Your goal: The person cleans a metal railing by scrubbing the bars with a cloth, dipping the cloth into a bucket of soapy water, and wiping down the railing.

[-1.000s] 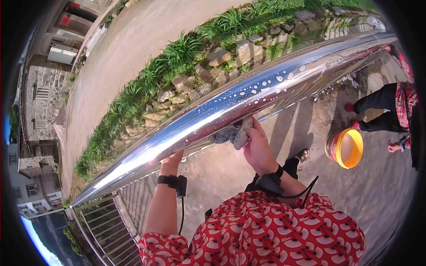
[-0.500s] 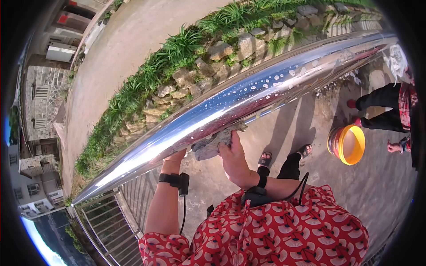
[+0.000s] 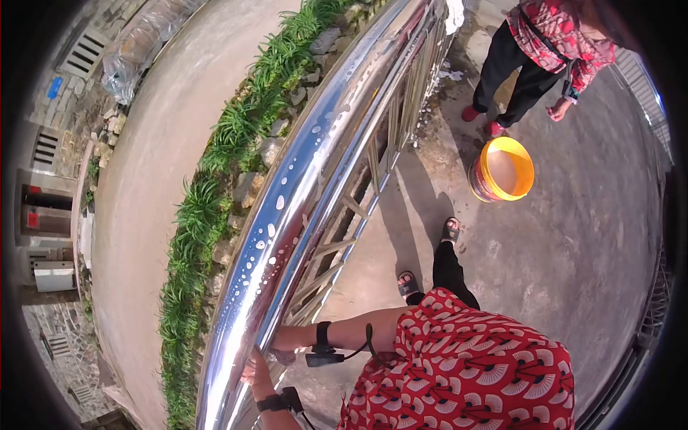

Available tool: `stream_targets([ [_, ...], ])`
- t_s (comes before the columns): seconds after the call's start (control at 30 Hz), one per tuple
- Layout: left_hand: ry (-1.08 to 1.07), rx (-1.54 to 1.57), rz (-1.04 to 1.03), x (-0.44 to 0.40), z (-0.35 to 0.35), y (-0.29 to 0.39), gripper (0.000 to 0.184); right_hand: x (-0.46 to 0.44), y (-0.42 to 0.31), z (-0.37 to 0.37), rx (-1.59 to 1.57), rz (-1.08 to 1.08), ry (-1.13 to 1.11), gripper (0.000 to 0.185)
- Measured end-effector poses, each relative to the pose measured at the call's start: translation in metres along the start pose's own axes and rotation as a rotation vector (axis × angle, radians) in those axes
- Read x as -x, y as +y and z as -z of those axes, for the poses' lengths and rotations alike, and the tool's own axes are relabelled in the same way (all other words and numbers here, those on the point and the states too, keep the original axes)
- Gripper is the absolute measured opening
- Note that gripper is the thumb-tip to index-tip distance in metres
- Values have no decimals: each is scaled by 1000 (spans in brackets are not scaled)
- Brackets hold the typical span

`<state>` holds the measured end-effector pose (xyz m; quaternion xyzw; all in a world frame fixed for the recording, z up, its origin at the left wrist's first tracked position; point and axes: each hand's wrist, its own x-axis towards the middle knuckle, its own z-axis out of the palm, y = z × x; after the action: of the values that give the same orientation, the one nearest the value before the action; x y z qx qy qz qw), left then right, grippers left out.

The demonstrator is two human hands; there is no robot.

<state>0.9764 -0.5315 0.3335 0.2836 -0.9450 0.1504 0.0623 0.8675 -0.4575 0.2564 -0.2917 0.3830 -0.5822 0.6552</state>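
A shiny metal handrail, dotted with water drops and suds, curves from the top of the view down to the lower left. My left hand is closed against its near side, low down. Just above it, my right hand reaches in below the top rail, its fingers mostly hidden by the metal. A bit of grey rag shows beneath that hand. Thin metal balusters run under the handrail.
A yellow bucket of cloudy water stands on the concrete floor. Past it is another person in a red patterned top, with a white cloth at the rail's far end. Green plants and stones grow along the rail's other side.
My view has turned, so the handrail now stands steeper. My right hand and the grey rag have moved in under the rail beside my left hand, which now shows on the rail's near side.
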Motion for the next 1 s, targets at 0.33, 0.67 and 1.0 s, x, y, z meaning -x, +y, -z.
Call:
stream_targets([
  [0.33,-18,186,287,3,-28,-20,44,45,11,1,-554,-3,94,58],
  [0.67,30,143,279,4,-27,-18,43,118,-26,57,-728,210,72,55],
  [1.0,306,-778,-258,39,-95,-73,38,264,-66,197,-613,374,547,51],
])
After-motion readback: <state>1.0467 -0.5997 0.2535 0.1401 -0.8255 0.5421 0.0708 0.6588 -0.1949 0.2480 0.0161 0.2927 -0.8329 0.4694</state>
